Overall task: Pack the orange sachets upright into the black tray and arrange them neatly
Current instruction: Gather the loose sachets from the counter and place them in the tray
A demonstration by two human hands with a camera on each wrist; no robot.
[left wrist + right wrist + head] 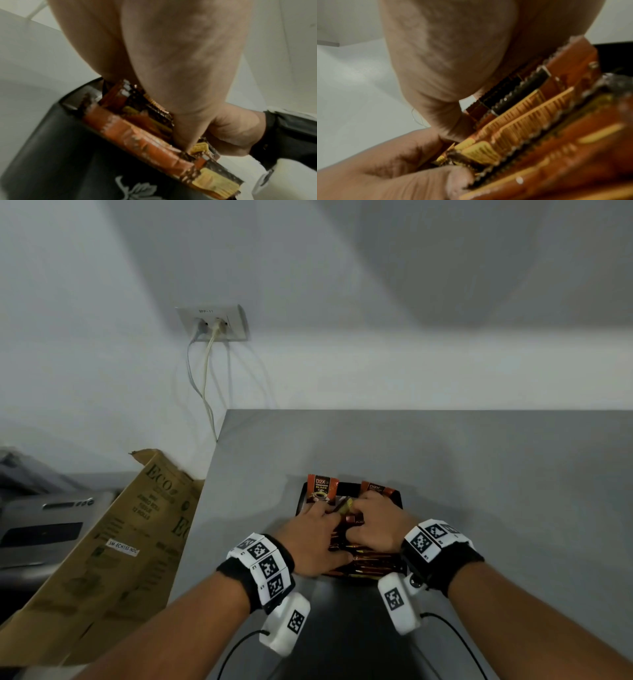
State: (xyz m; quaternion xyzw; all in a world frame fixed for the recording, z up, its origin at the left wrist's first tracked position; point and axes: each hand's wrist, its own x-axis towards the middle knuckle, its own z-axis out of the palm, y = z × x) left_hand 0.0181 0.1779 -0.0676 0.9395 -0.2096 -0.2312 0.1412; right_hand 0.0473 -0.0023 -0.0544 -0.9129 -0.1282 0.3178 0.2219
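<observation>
Pressing down together, the left hand and right hand lay with fingers spread on the orange sachets packed upright in the black tray beneath them, a brown cardboard box well leftward.

The head view looks forward and down from above the forearms, across a grey table to a white wall behind it, taking in both wrists and the black tray between them. The left wrist view sits very near, under the left hand, and faces along it to the sachets at the tray's edge. The right wrist view is nearer still, blurred, beneath the right hand, facing the sachet tops. All three share the tray's packed sachets.
</observation>
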